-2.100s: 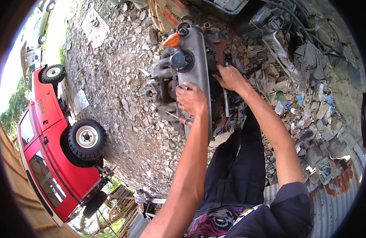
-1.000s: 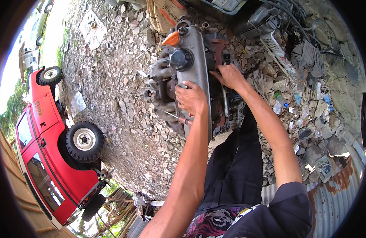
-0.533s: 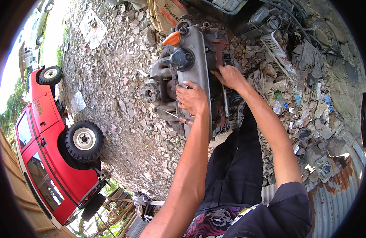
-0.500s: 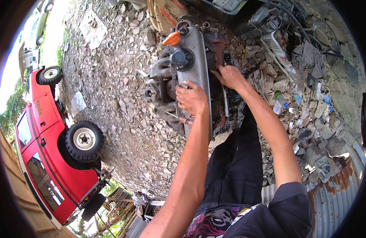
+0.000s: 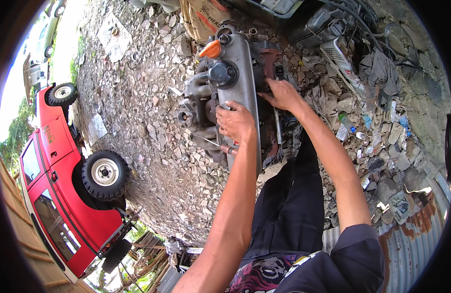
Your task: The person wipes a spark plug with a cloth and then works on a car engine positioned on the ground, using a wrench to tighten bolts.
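An engine (image 5: 196, 105) rests on the rubble ground, with a long grey metal valve cover (image 5: 242, 95) on top, a black cap (image 5: 223, 74) and an orange plastic piece (image 5: 210, 50). My left hand (image 5: 235, 122) is closed on the valve cover, fingers curled over its left edge below the black cap. My right hand (image 5: 281, 95) reaches into the engine's right side beside a rusty red-brown part (image 5: 268, 61), fingers bent against it; its fingertips are partly hidden, and what they hold cannot be made out.
A red off-road vehicle (image 5: 59, 195) stands left. A sack (image 5: 198, 19), black containers (image 5: 318, 29), hoses (image 5: 362, 27), a white plastic crate (image 5: 337, 56) and rags (image 5: 381, 73) lie at the back and right. Rusty corrugated sheet (image 5: 406, 249) is lower right, near my legs (image 5: 293, 205).
My right fingers have shifted very slightly against the engine's side. My left hand stays in the same place on the valve cover, and the engine has not visibly moved.
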A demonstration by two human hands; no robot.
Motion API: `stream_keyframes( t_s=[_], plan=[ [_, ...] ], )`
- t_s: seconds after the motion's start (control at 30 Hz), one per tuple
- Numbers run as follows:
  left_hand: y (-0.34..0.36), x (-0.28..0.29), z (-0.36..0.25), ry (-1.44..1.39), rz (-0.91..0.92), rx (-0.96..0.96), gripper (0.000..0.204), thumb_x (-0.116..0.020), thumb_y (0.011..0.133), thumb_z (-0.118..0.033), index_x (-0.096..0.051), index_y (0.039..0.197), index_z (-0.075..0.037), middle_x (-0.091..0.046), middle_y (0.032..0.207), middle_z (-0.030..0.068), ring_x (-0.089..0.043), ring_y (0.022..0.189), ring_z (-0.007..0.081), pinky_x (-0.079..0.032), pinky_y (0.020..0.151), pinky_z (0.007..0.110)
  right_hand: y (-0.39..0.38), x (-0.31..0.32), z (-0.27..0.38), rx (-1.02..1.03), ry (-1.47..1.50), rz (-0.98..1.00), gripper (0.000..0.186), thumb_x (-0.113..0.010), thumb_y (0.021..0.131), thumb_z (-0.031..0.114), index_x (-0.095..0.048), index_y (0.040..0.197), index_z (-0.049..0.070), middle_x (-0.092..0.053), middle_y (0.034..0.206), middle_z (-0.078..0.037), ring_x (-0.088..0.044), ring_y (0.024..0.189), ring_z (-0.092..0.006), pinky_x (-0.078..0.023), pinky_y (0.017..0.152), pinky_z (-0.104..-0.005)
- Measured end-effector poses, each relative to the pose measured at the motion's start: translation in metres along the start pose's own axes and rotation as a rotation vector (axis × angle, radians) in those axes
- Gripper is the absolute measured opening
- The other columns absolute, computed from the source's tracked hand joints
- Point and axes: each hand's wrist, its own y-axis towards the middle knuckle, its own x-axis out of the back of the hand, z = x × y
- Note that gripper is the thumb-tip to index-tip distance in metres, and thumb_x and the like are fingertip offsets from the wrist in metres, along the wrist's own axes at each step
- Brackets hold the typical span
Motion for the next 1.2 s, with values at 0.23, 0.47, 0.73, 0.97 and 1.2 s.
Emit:
stream_keyframes(
  t_s=[0.23, 0.47, 0.73, 0.97, 1.2],
  plan=[
    [0.000, 0.000, 0.000, 0.003, -0.006, -0.001, 0.047, -0.039, 0.100, -0.036, -0.058, 0.121, 0.003, -0.063, 0.121, 0.0204, -0.058, 0.115, 0.0367, -0.041, 0.098, 0.049, 0.002, -0.002, -0.005, -0.113, -0.023, 0.188, 0.040, -0.066, 0.092, 0.037, -0.063, 0.097, -0.002, -0.069, 0.082, -0.025, -0.067, 0.082, -0.0436, -0.053, 0.078, -0.0503],
    [-0.002, 0.000, -0.002, -0.018, -0.001, -0.008, 0.052, -0.037, 0.100, -0.039, -0.058, 0.121, 0.004, -0.064, 0.120, 0.0229, -0.058, 0.116, 0.0394, -0.042, 0.099, 0.052, -0.002, -0.004, -0.006, -0.059, -0.041, 0.103, 0.038, -0.065, 0.093, 0.037, -0.064, 0.095, -0.002, -0.069, 0.078, -0.024, -0.067, 0.081, -0.0432, -0.050, 0.082, -0.0508],
    [-0.001, -0.001, -0.003, -0.020, 0.005, -0.003, 0.052, -0.038, 0.099, -0.039, -0.058, 0.121, 0.004, -0.064, 0.120, 0.0225, -0.058, 0.116, 0.0391, -0.041, 0.100, 0.052, -0.003, -0.005, -0.009, 0.001, -0.003, 0.010, 0.033, -0.068, 0.090, 0.030, -0.062, 0.097, -0.001, -0.069, 0.084, -0.025, -0.067, 0.086, -0.0419, -0.049, 0.081, -0.0510],
    [-0.001, -0.003, -0.001, -0.026, 0.000, 0.009, 0.052, -0.038, 0.099, -0.039, -0.058, 0.120, 0.004, -0.064, 0.120, 0.0222, -0.058, 0.117, 0.0387, -0.041, 0.101, 0.052, 0.000, -0.001, -0.006, -0.070, 0.029, 0.130, 0.029, -0.068, 0.089, 0.027, -0.062, 0.098, 0.000, -0.069, 0.089, -0.024, -0.066, 0.089, -0.0413, -0.049, 0.079, -0.0500],
    [0.000, -0.005, 0.001, -0.029, -0.014, 0.006, 0.052, -0.038, 0.099, -0.039, -0.058, 0.121, 0.004, -0.063, 0.121, 0.0220, -0.057, 0.118, 0.0384, -0.041, 0.101, 0.052, 0.001, -0.006, -0.009, -0.066, -0.081, 0.180, 0.032, -0.069, 0.090, 0.030, -0.062, 0.095, -0.001, -0.069, 0.088, -0.022, -0.067, 0.086, -0.0407, -0.050, 0.079, -0.0497]
  ],
)
